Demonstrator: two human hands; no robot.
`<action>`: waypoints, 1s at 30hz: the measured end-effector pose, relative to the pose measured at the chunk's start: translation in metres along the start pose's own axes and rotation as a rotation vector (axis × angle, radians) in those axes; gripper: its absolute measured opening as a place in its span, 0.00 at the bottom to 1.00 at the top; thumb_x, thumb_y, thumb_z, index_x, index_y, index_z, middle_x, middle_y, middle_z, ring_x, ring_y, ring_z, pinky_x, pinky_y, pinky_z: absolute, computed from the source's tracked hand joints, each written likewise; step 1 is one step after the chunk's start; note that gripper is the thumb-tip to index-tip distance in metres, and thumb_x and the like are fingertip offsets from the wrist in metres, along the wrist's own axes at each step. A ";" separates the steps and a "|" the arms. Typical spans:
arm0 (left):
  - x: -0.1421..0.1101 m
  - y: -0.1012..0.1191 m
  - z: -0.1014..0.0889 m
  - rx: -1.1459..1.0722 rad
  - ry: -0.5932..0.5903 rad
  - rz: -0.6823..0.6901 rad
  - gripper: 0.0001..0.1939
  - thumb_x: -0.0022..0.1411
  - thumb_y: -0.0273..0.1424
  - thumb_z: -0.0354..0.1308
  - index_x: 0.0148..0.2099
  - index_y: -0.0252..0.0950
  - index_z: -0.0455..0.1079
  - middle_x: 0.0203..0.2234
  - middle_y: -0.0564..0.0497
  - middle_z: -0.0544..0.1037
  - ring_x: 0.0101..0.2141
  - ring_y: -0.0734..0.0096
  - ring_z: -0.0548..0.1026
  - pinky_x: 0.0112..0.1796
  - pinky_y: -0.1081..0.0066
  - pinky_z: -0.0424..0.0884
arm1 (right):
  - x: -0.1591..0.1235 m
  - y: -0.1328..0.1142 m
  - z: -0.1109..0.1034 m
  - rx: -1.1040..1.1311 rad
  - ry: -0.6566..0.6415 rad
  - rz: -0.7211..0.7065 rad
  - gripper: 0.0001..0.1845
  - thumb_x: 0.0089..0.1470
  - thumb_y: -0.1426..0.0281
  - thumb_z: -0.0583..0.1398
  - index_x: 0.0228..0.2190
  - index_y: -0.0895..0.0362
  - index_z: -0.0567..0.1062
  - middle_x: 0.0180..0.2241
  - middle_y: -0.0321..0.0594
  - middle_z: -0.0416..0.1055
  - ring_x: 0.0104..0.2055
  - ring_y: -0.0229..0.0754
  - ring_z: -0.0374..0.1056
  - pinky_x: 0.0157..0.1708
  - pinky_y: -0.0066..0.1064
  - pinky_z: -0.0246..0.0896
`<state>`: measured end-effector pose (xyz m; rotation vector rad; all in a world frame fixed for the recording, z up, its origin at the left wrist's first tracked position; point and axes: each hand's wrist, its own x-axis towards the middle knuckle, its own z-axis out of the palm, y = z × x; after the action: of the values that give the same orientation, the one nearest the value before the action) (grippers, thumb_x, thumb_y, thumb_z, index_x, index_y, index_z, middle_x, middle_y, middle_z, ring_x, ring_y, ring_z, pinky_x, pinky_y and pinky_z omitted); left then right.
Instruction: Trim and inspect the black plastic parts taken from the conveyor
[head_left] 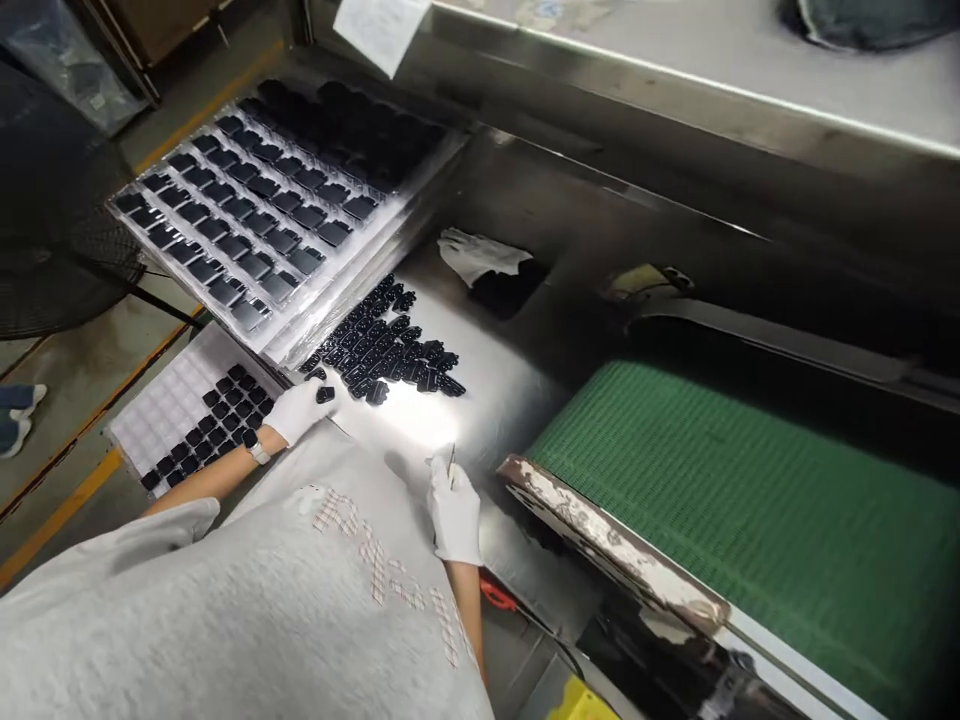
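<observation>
My left hand (298,408), in a white glove, pinches a small black squarish part (325,395) at the table's near edge. My right hand (455,512), also gloved, is closed around a thin pointed tool (451,458); its kind is too small to make out. Between and beyond the hands, a pile of black parts (382,345) lies on the metal table (495,375). Below my left forearm is a white tray (161,400), partly filled with rows of similar black parts. A stack of trays (360,265) with more black pieces stands beyond my left hand.
A green conveyor belt (750,510) runs along the right, with a worn edge (615,535). White gloves or cloth (480,257) lie toward the back of the table. A fan (60,240) stands at left. Another person's shoes (15,420) show at the far left.
</observation>
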<state>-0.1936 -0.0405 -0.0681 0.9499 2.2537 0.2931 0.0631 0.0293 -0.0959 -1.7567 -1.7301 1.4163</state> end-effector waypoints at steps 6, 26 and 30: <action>0.027 -0.011 0.024 0.309 -0.002 -0.021 0.18 0.70 0.41 0.54 0.53 0.32 0.68 0.49 0.42 0.75 0.45 0.61 0.77 0.49 0.55 0.74 | 0.007 0.010 0.005 -0.041 -0.061 0.101 0.31 0.45 0.40 0.49 0.23 0.56 0.65 0.22 0.39 0.63 0.27 0.37 0.54 0.31 0.31 0.51; 0.016 0.005 0.000 0.355 0.149 -0.128 0.21 0.69 0.47 0.47 0.52 0.37 0.66 0.50 0.36 0.78 0.48 0.40 0.79 0.46 0.49 0.74 | 0.003 0.083 -0.013 -0.397 0.074 0.423 0.16 0.65 0.61 0.56 0.36 0.61 0.73 0.31 0.38 0.67 0.30 0.32 0.58 0.35 0.26 0.58; 0.028 -0.005 0.001 0.313 0.090 -0.158 0.16 0.67 0.40 0.53 0.49 0.35 0.68 0.48 0.34 0.80 0.48 0.40 0.79 0.47 0.50 0.73 | 0.001 0.103 -0.022 -0.461 0.141 0.415 0.18 0.66 0.58 0.57 0.38 0.62 0.73 0.35 0.40 0.69 0.35 0.34 0.64 0.41 0.30 0.65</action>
<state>-0.2099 -0.0247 -0.0846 0.9216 2.4883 -0.0925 0.1410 0.0152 -0.1650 -2.5119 -1.7869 1.0417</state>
